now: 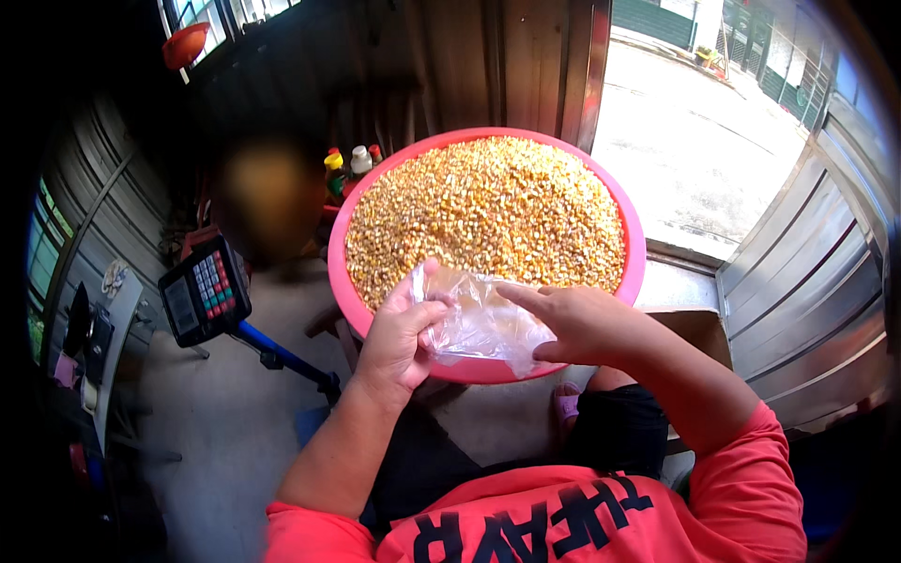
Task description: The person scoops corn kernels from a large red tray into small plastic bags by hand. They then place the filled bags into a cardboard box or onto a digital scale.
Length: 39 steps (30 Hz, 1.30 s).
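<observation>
A big pink basin (634,246) full of yellow corn kernels (488,211) sits in front of me. Over its near rim I hold a crumpled clear plastic bag (481,324) with both hands. My left hand (399,338) pinches the bag's left edge between thumb and fingers. The bag's right side is gripped by my right hand (577,324), index finger stretched along its top. The bag looks empty.
A scale display with coloured keys (205,291) stands on a blue pole (282,357) at the left. Bottles (349,167) stand behind the basin. A person sits at the left. A sunlit open doorway (694,141) lies beyond, with corrugated metal wall (807,291) at the right.
</observation>
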{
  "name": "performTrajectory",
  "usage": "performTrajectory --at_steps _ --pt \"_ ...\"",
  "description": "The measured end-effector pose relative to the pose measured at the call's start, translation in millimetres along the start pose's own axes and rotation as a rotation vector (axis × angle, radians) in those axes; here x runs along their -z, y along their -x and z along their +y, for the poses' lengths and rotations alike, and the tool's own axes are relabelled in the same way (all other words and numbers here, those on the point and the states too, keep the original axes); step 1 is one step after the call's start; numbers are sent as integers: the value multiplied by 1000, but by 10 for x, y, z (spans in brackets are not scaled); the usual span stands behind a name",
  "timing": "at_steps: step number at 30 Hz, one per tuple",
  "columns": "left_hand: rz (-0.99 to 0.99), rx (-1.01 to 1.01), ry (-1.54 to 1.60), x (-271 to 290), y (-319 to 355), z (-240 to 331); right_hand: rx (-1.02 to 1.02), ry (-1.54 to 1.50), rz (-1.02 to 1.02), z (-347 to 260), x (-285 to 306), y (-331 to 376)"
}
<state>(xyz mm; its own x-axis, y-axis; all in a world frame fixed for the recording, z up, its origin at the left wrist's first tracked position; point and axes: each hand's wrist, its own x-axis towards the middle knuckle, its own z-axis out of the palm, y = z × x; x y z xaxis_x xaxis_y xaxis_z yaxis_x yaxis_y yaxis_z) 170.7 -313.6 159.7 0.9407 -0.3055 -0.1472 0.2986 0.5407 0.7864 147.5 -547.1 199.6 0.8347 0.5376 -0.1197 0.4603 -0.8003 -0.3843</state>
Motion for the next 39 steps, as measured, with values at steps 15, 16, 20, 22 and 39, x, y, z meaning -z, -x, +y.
performTrajectory --at_steps 15,16,20,22,39 --pt "-165 141 565 163 -365 220 27 -254 -264 301 442 -379" --pt "-151 149 559 343 -469 148 5 -248 -239 291 406 -431" --pt "-17 135 475 367 -557 172 137 -400 247 506 127 -527" --pt "12 108 424 337 -566 215 59 -607 596 765 -58 -533" --pt "-109 -38 210 174 -445 212 -123 197 416 998 -585 -645"
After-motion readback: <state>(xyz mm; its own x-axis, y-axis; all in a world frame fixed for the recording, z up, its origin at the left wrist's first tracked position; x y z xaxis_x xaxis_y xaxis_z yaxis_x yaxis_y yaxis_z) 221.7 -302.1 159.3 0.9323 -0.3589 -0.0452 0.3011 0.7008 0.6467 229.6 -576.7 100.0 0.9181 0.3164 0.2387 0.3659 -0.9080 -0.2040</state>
